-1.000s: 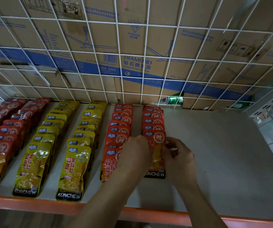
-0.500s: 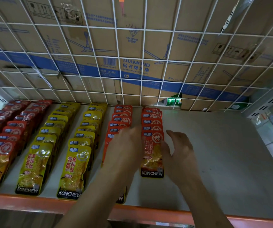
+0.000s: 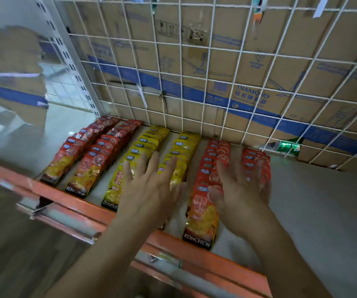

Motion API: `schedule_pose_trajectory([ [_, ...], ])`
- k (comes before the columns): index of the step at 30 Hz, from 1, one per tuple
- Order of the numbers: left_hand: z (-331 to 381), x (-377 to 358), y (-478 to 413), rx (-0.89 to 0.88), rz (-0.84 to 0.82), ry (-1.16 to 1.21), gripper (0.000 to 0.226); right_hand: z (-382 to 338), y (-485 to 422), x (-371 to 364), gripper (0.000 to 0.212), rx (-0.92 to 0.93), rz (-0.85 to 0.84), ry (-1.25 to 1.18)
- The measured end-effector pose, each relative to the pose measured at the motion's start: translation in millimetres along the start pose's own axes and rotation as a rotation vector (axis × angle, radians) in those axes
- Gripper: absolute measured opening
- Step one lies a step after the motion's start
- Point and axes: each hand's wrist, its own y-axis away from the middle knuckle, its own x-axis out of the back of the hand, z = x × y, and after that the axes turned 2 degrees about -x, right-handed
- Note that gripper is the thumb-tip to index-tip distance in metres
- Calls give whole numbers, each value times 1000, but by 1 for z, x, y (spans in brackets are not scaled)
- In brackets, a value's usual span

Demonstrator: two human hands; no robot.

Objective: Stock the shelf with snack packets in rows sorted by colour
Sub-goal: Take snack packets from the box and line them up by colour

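Observation:
Snack packets lie in overlapping rows on the pale shelf (image 3: 324,207). Two red rows (image 3: 82,151) sit at the left, two yellow rows (image 3: 149,140) in the middle, and two red rows at the right. My left hand (image 3: 149,190) hovers with spread fingers over the yellow rows, holding nothing. My right hand (image 3: 242,188) is spread over the rightmost red row (image 3: 257,160) and hides its front packets. The red row beside it ends in a front packet (image 3: 202,220) marked KONCHEW near the shelf edge.
An orange rail (image 3: 65,203) fronts the shelf. A white wire grid (image 3: 216,82) backs it, with cardboard boxes (image 3: 302,50) behind. A green object (image 3: 287,146) lies behind the grid. A white slotted upright (image 3: 74,67) stands at the left. The shelf's right half is bare.
The view has swung left and tilted. Both hands have let go of the front red packet and opened; the left hand has moved over the yellow rows.

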Motion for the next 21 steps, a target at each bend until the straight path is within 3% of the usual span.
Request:
schedule_pose_trajectory([
  [8, -103, 5, 46, 162, 93, 120, 87, -114, 16, -12, 61, 154, -3, 119],
  [15, -238, 5, 107, 250, 81, 145, 87, -253, 37, -45, 59, 249, 6, 161],
  [19, -313, 6, 133, 306, 61, 160, 70, -332, 44, -67, 58, 295, 10, 178],
  [21, -344, 6, 144, 310, 82, 125, 79, -366, 48, -78, 58, 329, 11, 188],
])
